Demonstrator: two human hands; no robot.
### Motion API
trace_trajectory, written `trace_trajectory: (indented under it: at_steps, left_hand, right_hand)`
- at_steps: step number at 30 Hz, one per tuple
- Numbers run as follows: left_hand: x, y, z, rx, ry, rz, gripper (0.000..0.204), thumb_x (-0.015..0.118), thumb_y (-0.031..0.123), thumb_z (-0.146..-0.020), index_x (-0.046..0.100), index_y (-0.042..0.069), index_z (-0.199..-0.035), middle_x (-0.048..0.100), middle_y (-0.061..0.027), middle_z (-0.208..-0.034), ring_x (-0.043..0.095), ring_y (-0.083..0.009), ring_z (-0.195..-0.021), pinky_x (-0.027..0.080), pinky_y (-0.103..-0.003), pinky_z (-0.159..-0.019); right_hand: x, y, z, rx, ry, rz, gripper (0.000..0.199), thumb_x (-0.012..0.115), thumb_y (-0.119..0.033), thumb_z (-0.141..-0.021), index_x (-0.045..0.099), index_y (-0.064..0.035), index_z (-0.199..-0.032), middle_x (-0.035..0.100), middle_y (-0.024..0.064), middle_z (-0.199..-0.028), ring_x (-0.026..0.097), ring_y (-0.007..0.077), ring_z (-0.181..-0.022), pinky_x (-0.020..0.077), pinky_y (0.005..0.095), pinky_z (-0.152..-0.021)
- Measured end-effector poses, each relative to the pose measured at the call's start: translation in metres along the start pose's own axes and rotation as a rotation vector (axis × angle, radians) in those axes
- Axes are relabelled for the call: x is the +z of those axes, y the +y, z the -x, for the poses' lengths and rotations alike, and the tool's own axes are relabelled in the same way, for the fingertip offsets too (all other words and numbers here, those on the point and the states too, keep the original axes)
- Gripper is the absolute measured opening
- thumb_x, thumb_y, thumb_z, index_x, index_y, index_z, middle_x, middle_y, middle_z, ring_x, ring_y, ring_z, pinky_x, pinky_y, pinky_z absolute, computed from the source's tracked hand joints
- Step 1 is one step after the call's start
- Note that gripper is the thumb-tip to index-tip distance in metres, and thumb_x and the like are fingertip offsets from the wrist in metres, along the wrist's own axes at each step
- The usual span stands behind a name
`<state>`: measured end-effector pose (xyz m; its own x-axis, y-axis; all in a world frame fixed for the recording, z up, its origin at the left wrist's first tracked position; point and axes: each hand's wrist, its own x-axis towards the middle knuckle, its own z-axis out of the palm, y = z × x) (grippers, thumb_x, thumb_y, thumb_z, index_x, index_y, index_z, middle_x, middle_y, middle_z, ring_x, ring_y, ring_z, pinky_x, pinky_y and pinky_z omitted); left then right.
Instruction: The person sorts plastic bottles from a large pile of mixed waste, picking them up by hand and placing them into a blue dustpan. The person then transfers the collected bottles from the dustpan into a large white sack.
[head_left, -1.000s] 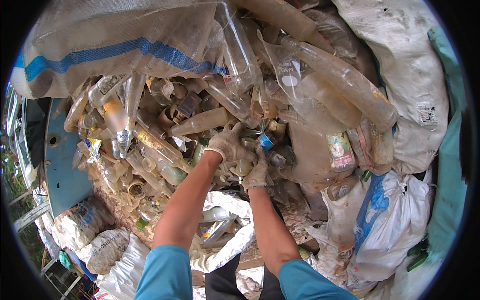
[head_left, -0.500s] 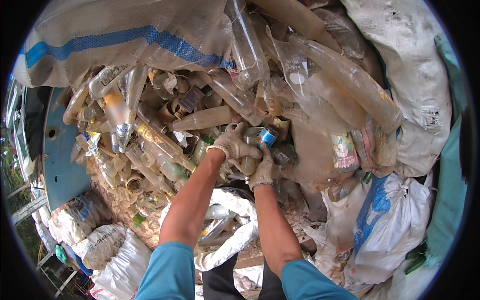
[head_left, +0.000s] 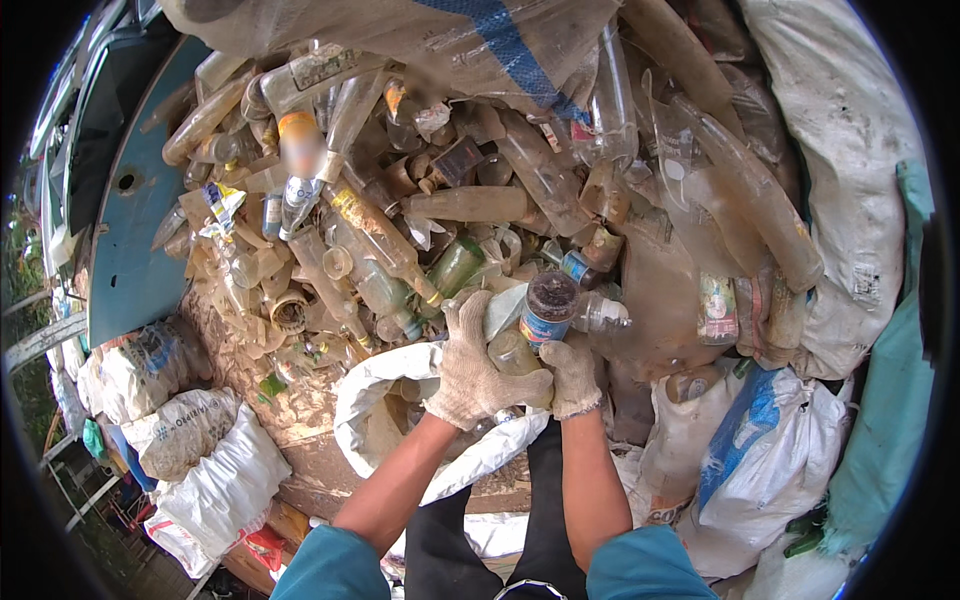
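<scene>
A: Left to right?
B: Blue panel (head_left: 150, 250); bottle heap (head_left: 400, 230); open white sack (head_left: 385, 400).
A: Hands?
B: Left hand (head_left: 475, 365) and right hand (head_left: 572, 378), both gloved, curl round a clear bottle (head_left: 512, 352) above the sack; a dark-capped jar (head_left: 548, 308) stands just behind.

1. This is an outdoor scrap and recycling yard where used bottles are sorted.
2. A large heap of dirty plastic bottles (head_left: 430, 230) fills the middle, muddy, crushed and lying in every direction.
3. Big white woven sacks (head_left: 850, 150) lean around the heap on the right, and a striped sack (head_left: 450, 40) hangs over its top.
4. More stuffed bags (head_left: 190, 440) lie on the ground at lower left.
5. An open white sack (head_left: 380, 400) sits just below the heap.
6. A blue metal panel (head_left: 140, 230) edges the pile on the left, with greenery (head_left: 20, 270) beyond it.
</scene>
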<state>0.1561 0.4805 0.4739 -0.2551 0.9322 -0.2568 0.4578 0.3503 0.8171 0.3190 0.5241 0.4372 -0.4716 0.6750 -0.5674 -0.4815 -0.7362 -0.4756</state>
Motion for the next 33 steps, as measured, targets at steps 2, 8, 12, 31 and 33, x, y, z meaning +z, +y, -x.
trace_trajectory:
  at_steps: [2,8,12,31,33]
  left_hand:
    - [0.005,-0.011,0.058,-0.097,0.218,0.030,0.121,0.096,0.031,-0.057,0.027,0.004,-0.153,0.044,-0.0174,-0.141,0.055,-0.0351,-0.126,0.048,-0.045,-0.107]
    - [0.046,-0.066,0.198,-0.862,0.531,1.037,0.095,0.081,0.035,-0.087,0.019,0.007,-0.154,0.046,-0.0140,-0.142,0.052,-0.0280,-0.126,0.047,-0.043,-0.103]
    - [0.042,-0.074,0.222,-1.178,0.697,1.334,0.079,0.067,0.035,-0.098,0.020,0.010,-0.156,0.051,-0.0143,-0.142,0.056,-0.0285,-0.123,0.051,-0.044,-0.098]
    - [-0.070,-0.120,0.301,-0.915,0.489,0.491,0.046,0.066,0.005,-0.079,0.062,-0.005,-0.124,0.070,-0.0137,-0.104,0.066,-0.0216,-0.092,0.053,-0.036,-0.087]
    - [-0.074,-0.115,0.339,-1.098,0.701,0.546,0.043,0.062,-0.002,-0.080,0.064,-0.005,-0.123,0.070,-0.0102,-0.106,0.066,-0.0186,-0.094,0.053,-0.034,-0.087]
  right_hand:
    - [0.021,-0.004,0.005,0.133,-0.108,0.384,0.077,0.088,-0.029,-0.074,0.056,0.0006,-0.136,0.063,0.0147,-0.133,0.064,0.0268,-0.119,0.0538,0.0393,-0.103]
    - [0.076,0.079,-0.006,0.443,-0.587,1.483,0.103,0.091,-0.053,-0.062,0.053,-0.0041,-0.144,0.056,0.0197,-0.146,0.053,0.0354,-0.136,0.0402,0.0410,-0.116]
    - [0.090,0.142,0.007,0.463,-0.876,2.006,0.072,0.075,-0.046,-0.082,0.056,-0.0129,-0.144,0.055,0.0194,-0.142,0.049,0.0371,-0.135,0.0412,0.0484,-0.115]
    - [0.043,0.109,0.107,0.615,-0.485,2.136,0.036,0.063,-0.024,-0.085,0.060,-0.0052,-0.116,0.071,0.0280,-0.103,0.068,0.0456,-0.102,0.0513,0.0549,-0.093]
    - [0.035,0.091,0.124,0.590,-0.523,2.113,0.035,0.063,-0.023,-0.085,0.060,-0.0074,-0.116,0.071,0.0277,-0.104,0.068,0.0446,-0.101,0.0515,0.0542,-0.091]
